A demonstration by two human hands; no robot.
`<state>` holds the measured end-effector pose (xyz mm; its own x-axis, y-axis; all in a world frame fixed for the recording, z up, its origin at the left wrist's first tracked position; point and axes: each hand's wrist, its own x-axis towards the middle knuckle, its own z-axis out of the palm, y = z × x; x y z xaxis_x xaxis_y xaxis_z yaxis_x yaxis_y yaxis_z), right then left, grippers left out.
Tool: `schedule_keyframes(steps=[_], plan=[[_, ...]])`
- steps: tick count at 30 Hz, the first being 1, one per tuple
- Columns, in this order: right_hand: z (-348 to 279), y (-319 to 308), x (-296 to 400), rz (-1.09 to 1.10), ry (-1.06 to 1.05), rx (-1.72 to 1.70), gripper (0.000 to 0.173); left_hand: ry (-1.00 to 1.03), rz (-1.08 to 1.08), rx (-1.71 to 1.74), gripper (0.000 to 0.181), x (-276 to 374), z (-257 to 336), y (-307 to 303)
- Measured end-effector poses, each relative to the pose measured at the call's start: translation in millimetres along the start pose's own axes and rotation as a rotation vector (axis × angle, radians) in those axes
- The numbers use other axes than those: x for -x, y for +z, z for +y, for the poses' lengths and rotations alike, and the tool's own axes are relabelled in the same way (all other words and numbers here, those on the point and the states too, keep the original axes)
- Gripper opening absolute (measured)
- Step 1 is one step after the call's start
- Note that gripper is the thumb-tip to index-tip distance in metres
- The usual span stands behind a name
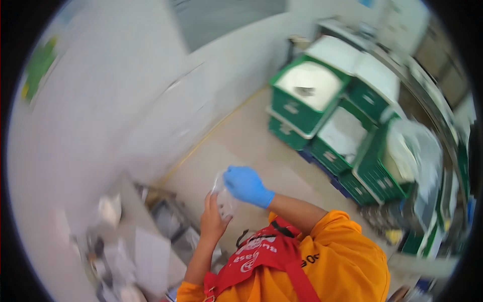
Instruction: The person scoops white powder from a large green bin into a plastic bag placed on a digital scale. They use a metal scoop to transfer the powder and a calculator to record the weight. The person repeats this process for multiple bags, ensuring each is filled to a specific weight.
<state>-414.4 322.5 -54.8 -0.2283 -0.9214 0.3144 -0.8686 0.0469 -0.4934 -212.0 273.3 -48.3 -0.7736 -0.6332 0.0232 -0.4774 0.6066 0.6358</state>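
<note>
A clear plastic container or bag (225, 200) with a few small dark spots on its side is held up in front of my chest. My bare left hand (214, 221) grips it from the left and below. My right hand (247, 185), in a blue disposable glove, is curled against its upper edge. The glove hides those fingertips, so whether they pinch the plastic or reach inside is unclear. The red apron (251, 245) and orange sleeves lie just below my hands.
Green plastic crates (302, 98) with white contents stand stacked at right on a blue pallet (324, 166). A clear plastic sheet (422, 158) drapes over one. At lower left is a table (177, 268) bearing white sheets (151, 256). Grey bins (166, 219) stand beside it. A white wall (124, 113) runs along the left.
</note>
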Motion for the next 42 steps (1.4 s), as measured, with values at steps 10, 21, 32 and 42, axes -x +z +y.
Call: schedule_keyframes(steps=[10, 21, 32, 42], plan=[[65, -82, 184, 0.545, 0.855, 0.081, 0.034, 0.661, -0.523, -0.066, 0.08, -57, 124, 101], [-16, -63, 353, 0.762, 1.427, 0.252, 0.019, 1.182, -0.679, -0.187, 0.053, -76, 192, 252], [49, -44, 348, 0.469, 1.302, 0.213, 0.039, 1.281, -0.937, 0.034, 0.062, -41, 236, 241], [146, -68, 361, 0.143, 1.147, -0.003, 0.059, 1.188, -1.104, -0.107, 0.051, -111, 222, 276]])
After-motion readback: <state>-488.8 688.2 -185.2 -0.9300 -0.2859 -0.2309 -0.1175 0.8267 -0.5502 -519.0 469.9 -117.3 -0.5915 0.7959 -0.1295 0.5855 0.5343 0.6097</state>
